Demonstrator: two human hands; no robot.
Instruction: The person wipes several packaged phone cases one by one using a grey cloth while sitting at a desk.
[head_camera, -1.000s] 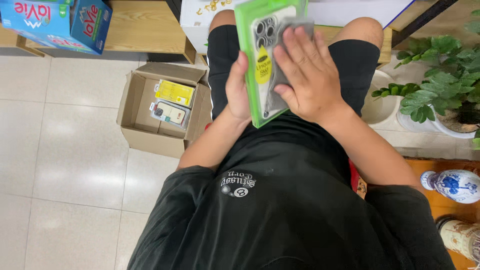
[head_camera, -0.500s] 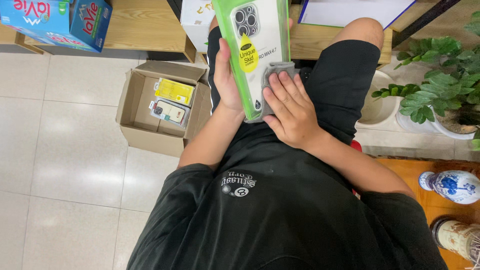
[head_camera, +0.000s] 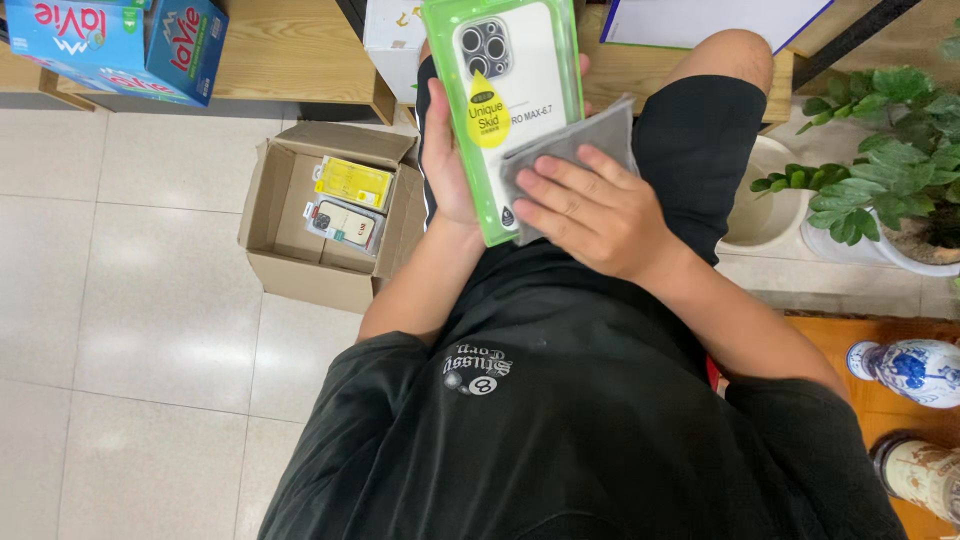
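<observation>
I see my left hand (head_camera: 447, 150) raised over my lap, forearm angled up from the elbow, its grip wrapped around the left edge of a green-framed phone-case package (head_camera: 505, 95), which it holds upright and tilted slightly toward me. My right hand (head_camera: 590, 205) comes in from the right with the wrist bent, fingers spread flat, pressing a grey cloth (head_camera: 580, 145) against the package's lower right face. On the floor to my left sits an open cardboard box (head_camera: 275, 245) holding two more packaged cases (head_camera: 345, 205). Potted plants (head_camera: 880, 120) stand to my right.
</observation>
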